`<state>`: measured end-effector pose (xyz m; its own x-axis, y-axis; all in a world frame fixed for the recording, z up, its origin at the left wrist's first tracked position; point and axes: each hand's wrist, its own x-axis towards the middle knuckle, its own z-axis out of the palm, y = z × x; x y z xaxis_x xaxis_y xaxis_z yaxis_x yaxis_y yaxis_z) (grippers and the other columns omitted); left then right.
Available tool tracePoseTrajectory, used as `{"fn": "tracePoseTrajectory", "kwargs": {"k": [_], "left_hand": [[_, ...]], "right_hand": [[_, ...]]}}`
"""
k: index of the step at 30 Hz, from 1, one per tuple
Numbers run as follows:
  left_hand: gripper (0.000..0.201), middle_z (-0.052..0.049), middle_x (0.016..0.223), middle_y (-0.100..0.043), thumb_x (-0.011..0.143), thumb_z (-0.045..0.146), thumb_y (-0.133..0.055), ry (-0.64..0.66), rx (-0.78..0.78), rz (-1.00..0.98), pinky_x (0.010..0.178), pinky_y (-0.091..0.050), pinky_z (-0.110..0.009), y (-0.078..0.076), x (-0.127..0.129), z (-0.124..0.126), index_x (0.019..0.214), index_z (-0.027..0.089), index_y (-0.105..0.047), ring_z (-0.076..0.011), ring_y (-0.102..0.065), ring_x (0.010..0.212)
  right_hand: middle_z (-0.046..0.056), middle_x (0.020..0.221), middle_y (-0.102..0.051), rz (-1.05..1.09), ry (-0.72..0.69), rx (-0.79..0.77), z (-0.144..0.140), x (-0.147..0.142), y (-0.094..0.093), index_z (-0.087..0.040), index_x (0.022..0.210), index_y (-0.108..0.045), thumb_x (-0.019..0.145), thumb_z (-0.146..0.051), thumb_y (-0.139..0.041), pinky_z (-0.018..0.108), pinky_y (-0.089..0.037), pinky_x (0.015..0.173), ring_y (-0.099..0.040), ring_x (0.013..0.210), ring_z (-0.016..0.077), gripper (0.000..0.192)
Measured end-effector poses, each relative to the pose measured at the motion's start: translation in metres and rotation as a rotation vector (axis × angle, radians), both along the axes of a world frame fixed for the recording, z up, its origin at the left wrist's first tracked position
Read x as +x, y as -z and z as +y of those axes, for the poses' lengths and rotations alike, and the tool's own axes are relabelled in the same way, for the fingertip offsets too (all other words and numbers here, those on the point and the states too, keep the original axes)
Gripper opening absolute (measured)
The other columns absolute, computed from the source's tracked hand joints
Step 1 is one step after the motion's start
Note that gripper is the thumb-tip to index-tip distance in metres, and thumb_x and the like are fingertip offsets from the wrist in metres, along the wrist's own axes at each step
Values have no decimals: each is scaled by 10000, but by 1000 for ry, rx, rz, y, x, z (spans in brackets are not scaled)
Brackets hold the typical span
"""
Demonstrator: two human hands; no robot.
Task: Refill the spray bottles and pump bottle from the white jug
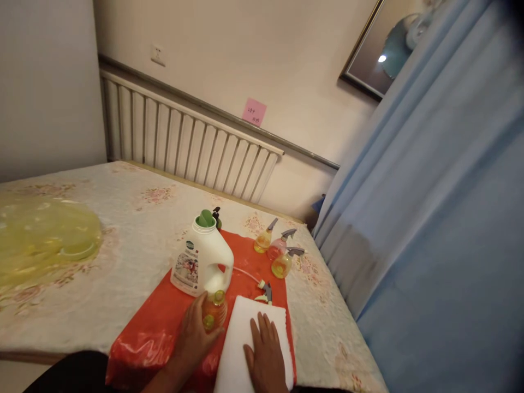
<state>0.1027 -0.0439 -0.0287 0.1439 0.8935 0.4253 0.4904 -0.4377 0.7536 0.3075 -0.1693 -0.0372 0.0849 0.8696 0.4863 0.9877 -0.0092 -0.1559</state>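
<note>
On the red cloth over the bed, left hand grips a small open bottle: clear, yellow-orange liquid, no cap. Right hand lies flat, fingers spread, on a white towel. White jug with green cap just behind; loose sprayer head beside it.
</note>
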Motion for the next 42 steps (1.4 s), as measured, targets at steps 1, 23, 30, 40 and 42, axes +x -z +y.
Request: {"fn": "tracePoseTrajectory", "kwargs": {"k": [1,23,30,40,42], "left_hand": [[782,-188,1374,-523,712,299,-680,1,-5,-3,1070,-460,-544,1,1,1,1401,144,-344,-364,-524,1290],[729,-144,1335,-614,653,167,-640,268,-30,-13,1066,-511,-475,15,10,12,1354,222,-446,-316,-577,1255],[789,-116,1350,-619,586,133,-614,306,-68,-10,1101,-471,-443,10,13,15,1359,212,-482,-304,-553,1284],[804,-124,1376,-594,583,149,-617,401,-165,-3,1135,-416,-460,-7,9,16,1371,209,-465,-309,-517,1311],[817,-120,1404,-571,575,154,-610,428,-205,1,1156,-383,-442,-15,7,17,1377,203,-461,-301,-491,1332]], "right_hand": [[98,1507,-480,-6,0,8,1,1,3,-256,1428,-523,928,-406,-589,582,-393,1120,-427,1396,359,526],[97,1366,-628,24,-43,71,10,31,34,-344,1371,-589,875,-464,-586,585,-494,1019,-562,1276,379,509],[96,1164,-746,551,36,-58,58,19,-67,-262,1183,-706,856,-355,-636,462,-561,972,-702,1085,312,347],[84,1151,-737,1222,-366,-192,173,-55,-133,-203,1135,-666,685,-319,-767,423,-542,933,-687,1070,279,475],[63,1007,-763,1241,-360,-250,182,-60,-130,-185,977,-711,660,-321,-784,374,-554,843,-704,931,257,353]]}}
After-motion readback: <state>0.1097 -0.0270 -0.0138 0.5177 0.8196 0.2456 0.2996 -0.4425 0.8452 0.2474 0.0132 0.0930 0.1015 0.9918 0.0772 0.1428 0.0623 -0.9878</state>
